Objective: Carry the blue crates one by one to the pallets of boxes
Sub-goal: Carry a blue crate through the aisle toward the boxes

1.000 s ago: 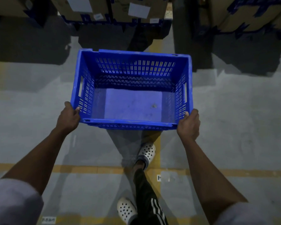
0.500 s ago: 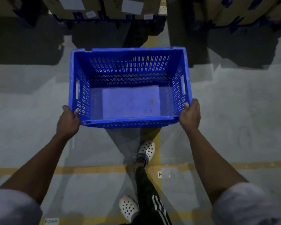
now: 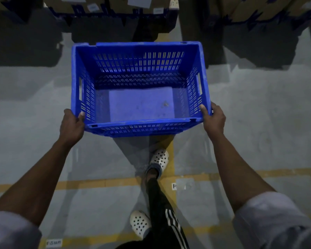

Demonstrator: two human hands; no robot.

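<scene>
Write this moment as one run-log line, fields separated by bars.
phase: carrying | object: empty blue slotted plastic crate | left hand: grips near-left corner | right hand: grips near-right corner | ahead: pallets of cardboard boxes

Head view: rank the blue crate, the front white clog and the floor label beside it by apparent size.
1. blue crate, by far the largest, though held nearer the camera.
2. front white clog.
3. floor label, smallest, though close to the clog.

Bright blue crate (image 3: pixel 140 87) with slotted walls and a paler plain bottom, grey concrete floor (image 3: pixel 258 123) crossed by yellow painted lines (image 3: pixel 97 183), white clogs (image 3: pixel 159 159) dotted with dark holes, black trousers (image 3: pixel 162 209) striped white, brown boxes (image 3: pixel 115 4) with white labels.
</scene>
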